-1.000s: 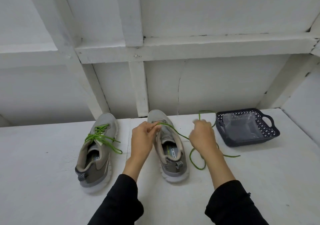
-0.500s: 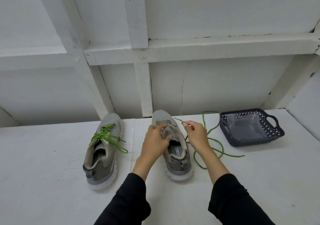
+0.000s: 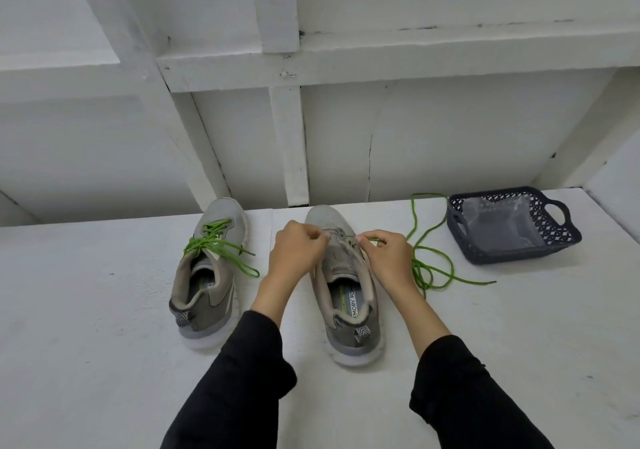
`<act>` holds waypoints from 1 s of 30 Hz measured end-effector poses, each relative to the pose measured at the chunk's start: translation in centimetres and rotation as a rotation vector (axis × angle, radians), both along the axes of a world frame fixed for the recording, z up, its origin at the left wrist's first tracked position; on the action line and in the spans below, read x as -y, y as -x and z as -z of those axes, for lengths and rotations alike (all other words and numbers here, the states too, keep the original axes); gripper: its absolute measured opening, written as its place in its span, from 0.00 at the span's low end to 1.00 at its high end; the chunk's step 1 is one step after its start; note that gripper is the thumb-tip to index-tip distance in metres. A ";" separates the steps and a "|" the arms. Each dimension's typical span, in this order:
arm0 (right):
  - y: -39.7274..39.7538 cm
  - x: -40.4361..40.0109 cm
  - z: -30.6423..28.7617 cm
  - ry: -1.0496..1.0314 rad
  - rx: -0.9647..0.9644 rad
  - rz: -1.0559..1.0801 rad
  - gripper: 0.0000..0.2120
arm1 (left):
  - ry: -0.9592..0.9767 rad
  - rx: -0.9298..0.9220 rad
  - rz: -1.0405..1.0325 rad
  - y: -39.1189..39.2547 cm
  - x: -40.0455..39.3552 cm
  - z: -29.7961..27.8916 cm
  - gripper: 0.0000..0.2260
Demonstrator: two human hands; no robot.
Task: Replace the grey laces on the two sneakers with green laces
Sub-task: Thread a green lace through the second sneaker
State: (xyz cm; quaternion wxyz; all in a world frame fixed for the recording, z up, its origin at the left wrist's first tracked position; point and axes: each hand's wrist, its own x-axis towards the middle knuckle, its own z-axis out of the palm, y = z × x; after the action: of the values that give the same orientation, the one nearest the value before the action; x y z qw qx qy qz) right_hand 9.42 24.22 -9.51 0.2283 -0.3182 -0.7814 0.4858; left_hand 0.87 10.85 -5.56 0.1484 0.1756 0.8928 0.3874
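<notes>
The white counter (image 3: 104, 362) carries everything. Left of both hands stands the finished sneaker (image 3: 207, 275), already strung in green. Between the hands stands the second sneaker (image 3: 341, 275), its eyelets mostly bare. Well to the right of the hands sits a dark basket (image 3: 554, 251) with a clear bag inside; whether the grey laces are in it cannot be told.

The green lace (image 3: 429, 268) lies in loose loops just right of the right hand, one strand running far back toward the wall.

The left hand (image 3: 298, 251) has its fingers curled at the front eyelets, apparently pinching the upper or the lace end there; which one is hidden. The right hand (image 3: 388, 258) pinches the green lace beside the eyelets.

Likely trouble: the slack loops could knot as they are drawn through, a pull could come out uneven and leave mismatched ends, and an eyelet could be skipped under the fingers.
</notes>
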 end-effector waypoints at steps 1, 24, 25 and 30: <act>0.3 -0.2 0.0 -0.011 0.002 -0.006 0.05 | 0.018 0.010 0.010 0.8 -0.5 0.2 0.08; 5.1 -3.1 1.4 -0.823 0.159 -0.476 0.05 | -0.143 -0.159 -0.105 2.4 -3.3 5.9 0.03; 5.2 -3.2 1.4 -0.731 0.167 -0.481 0.03 | -0.102 -0.193 -0.044 2.6 -3.2 6.0 0.03; 4.8 -2.6 1.2 -0.396 0.233 -0.447 0.08 | 0.157 -0.198 0.293 4.6 -3.1 4.5 0.04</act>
State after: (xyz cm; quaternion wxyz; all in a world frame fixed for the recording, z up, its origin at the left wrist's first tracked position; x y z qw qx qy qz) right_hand 4.66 26.83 -10.70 0.0821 -0.1416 -0.9322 0.3227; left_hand -3.74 14.00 -10.07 0.1276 0.3287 0.8954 0.2718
